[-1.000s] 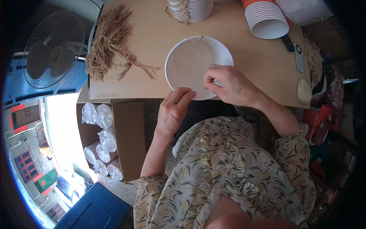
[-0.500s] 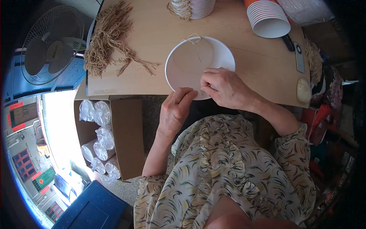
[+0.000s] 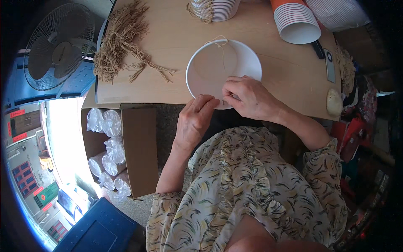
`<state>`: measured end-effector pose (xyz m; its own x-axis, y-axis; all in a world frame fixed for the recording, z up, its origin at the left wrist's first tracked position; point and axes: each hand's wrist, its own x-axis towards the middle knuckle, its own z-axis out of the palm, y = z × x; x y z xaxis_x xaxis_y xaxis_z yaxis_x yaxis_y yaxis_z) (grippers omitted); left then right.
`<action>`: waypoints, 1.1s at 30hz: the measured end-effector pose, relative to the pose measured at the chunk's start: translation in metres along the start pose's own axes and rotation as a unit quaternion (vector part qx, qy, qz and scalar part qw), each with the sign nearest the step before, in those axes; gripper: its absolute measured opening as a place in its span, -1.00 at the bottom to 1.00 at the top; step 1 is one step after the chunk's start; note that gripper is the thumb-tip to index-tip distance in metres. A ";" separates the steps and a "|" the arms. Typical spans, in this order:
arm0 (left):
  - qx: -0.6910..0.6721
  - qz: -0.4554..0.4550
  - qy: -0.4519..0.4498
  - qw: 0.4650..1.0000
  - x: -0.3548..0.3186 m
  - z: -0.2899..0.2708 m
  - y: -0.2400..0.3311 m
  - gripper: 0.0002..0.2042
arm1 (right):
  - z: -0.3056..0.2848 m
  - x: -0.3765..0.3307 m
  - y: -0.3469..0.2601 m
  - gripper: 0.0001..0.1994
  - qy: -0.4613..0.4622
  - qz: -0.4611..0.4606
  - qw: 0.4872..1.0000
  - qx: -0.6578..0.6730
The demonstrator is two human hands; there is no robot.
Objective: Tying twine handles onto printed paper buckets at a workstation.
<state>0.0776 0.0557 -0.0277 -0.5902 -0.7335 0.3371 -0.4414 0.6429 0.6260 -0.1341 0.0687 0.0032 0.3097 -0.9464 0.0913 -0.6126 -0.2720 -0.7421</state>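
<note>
A white paper bucket (image 3: 245, 59), its wide mouth facing up, sits at the table's front edge. A tan twine (image 3: 223, 50) is attached at its far rim, with a loose tail hanging inside. At the near rim, my left hand (image 3: 194, 119) is closed, thumb and forefinger pinched together against the bucket's edge. My right hand (image 3: 248, 97) reaches over the near right rim, its thumb and forefinger also pinched just beside the left fingertips. What lies between the fingers is too small and covered to make out.
Bunched twine lengths (image 3: 113, 50) lie on the table (image 3: 168, 46) at left. Stacked paper buckets (image 3: 224, 10) stand at the back, others (image 3: 298, 29) lie at back right. A phone-like device (image 3: 330, 67) is on the right. Below left, a carton (image 3: 140, 155) holds plastic-wrapped rolls; a fan (image 3: 61, 52) stands beyond.
Hardly anything differs. The whole view has shifted slightly, and the bucket sits a touch further right. Both hands keep their pinch at its near rim.
</note>
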 end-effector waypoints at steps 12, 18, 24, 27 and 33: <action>0.002 0.002 0.003 1.000 0.000 0.000 0.001 -0.72 | -0.003 0.000 -0.002 -0.90 -0.002 0.018 1.000 0.006; 0.005 0.015 0.018 1.000 0.000 0.002 0.000 -0.75 | -0.003 -0.001 -0.002 -0.89 -0.007 0.020 1.000 0.005; 0.004 0.016 0.020 1.000 -0.001 0.001 -0.002 -0.75 | -0.007 -0.001 -0.009 -0.90 -0.022 0.016 0.999 0.029; -0.002 0.014 0.016 1.000 -0.001 0.001 -0.001 -0.75 | -0.008 -0.002 -0.010 -0.90 -0.044 0.045 0.997 0.048; -0.004 0.012 0.018 1.000 0.000 0.001 -0.001 -0.77 | -0.007 -0.002 -0.006 -0.93 -0.043 0.030 0.998 0.030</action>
<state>0.0770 0.0555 -0.0288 -0.5762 -0.7251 0.3772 -0.4222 0.6592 0.6223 -0.1361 0.0707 0.0120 0.3374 -0.9413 -0.0103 -0.5880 -0.2022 -0.7832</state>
